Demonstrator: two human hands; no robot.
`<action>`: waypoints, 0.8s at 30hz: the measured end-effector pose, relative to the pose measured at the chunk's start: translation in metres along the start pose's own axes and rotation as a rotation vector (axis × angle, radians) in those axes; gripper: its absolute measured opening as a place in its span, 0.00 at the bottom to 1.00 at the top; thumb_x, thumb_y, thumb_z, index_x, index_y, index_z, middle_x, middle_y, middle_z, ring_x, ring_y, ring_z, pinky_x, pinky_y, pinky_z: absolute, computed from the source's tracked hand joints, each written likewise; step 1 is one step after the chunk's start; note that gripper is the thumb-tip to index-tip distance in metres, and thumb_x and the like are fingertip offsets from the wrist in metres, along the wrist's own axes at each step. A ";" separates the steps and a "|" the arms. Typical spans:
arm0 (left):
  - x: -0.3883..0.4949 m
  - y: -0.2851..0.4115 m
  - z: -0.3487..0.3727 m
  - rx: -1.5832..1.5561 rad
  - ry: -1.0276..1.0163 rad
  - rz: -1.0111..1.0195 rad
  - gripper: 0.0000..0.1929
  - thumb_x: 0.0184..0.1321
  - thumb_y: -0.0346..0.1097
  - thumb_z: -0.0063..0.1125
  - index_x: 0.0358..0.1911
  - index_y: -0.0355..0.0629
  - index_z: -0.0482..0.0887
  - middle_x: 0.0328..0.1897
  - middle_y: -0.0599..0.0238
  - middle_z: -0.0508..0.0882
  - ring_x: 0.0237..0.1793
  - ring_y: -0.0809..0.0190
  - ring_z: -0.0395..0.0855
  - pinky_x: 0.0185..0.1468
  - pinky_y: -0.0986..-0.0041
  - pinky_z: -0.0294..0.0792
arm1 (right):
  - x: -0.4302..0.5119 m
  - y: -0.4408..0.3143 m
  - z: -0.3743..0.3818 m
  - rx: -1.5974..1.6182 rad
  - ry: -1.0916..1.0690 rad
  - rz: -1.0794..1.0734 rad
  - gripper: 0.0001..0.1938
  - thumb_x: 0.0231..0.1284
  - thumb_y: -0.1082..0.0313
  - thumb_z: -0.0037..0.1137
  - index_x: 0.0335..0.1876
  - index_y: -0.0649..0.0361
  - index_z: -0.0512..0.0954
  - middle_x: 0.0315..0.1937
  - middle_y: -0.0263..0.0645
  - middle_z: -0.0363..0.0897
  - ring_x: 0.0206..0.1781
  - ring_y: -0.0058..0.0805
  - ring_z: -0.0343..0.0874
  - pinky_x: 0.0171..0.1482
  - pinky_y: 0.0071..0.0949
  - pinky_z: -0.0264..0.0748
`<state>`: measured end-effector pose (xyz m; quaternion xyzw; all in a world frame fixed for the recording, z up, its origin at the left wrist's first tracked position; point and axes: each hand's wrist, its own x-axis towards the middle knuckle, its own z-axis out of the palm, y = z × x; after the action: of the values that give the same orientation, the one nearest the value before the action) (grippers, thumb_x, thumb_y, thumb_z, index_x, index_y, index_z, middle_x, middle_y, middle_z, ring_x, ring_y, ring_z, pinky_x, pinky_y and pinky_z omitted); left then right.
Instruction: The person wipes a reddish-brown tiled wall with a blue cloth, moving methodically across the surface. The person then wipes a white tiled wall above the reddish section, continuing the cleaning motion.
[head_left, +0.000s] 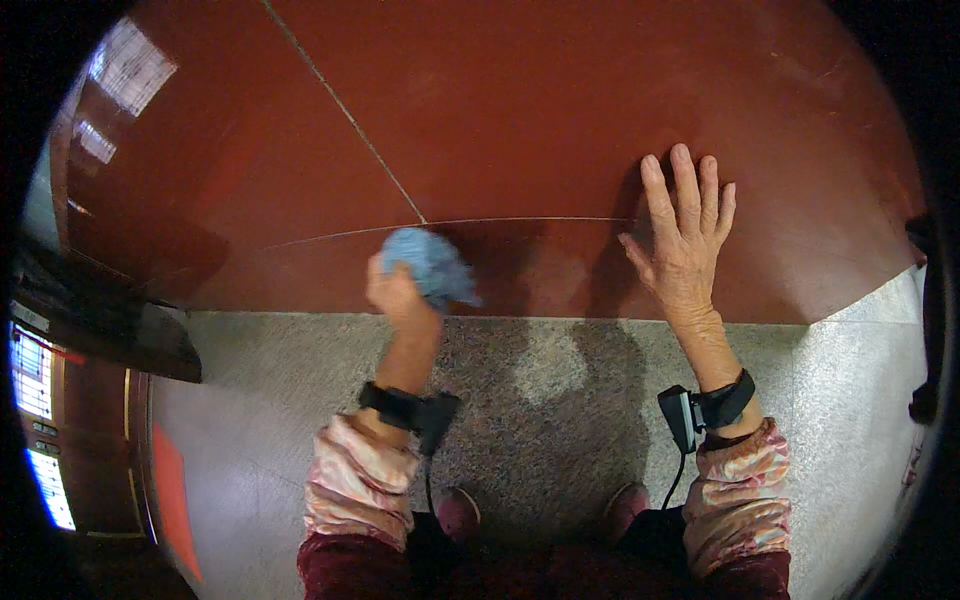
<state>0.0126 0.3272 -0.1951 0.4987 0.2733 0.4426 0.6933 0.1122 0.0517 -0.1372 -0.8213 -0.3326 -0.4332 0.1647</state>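
Note:
My left hand (403, 291) grips a crumpled blue cloth (427, 259), close above or against the reddish-brown tabletop (525, 112) near its front edge. Slight blur runs over this hand. To the right, my right hand (686, 236) lies palm down on the same surface with its fingers spread and nothing in it. A pale seam line crosses the tabletop between the hands, and a second one runs from it towards the upper left. The cloth hides part of the surface beneath it.
Grey speckled floor (247, 390) shows below the table edge, with my shoes (457, 514) on it. A dark wooden piece of furniture (97, 315) stands at the left, near a brown door (94, 435) and a red mat (172, 495). Black straps with cabled devices circle both wrists.

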 end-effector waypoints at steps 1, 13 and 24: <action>0.023 0.010 -0.015 -0.007 0.128 0.008 0.09 0.52 0.22 0.49 0.36 0.42 0.74 0.35 0.64 0.78 0.32 0.61 0.78 0.37 0.68 0.73 | 0.001 0.000 0.004 -0.028 -0.027 0.007 0.53 0.28 0.67 0.74 0.70 0.44 0.56 0.72 0.41 0.48 0.74 0.49 0.44 0.70 0.56 0.40; 0.115 0.064 -0.067 -0.016 0.421 0.147 0.30 0.52 0.27 0.57 0.62 0.41 0.65 0.51 0.58 0.77 0.48 0.54 0.75 0.50 0.60 0.68 | 0.000 -0.003 0.016 -0.050 0.002 0.045 0.59 0.23 0.64 0.76 0.72 0.42 0.52 0.73 0.42 0.43 0.74 0.52 0.39 0.68 0.61 0.39; -0.056 -0.003 0.065 0.060 -0.122 0.231 0.14 0.49 0.24 0.62 0.40 0.45 0.77 0.34 0.72 0.78 0.34 0.67 0.75 0.37 0.71 0.70 | -0.001 -0.003 0.012 0.060 -0.048 0.087 0.54 0.31 0.70 0.71 0.71 0.33 0.53 0.74 0.32 0.42 0.74 0.47 0.41 0.67 0.66 0.40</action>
<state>0.0414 0.2480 -0.1779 0.5733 0.1848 0.4799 0.6379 0.1168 0.0602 -0.1450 -0.8399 -0.3131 -0.3958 0.1999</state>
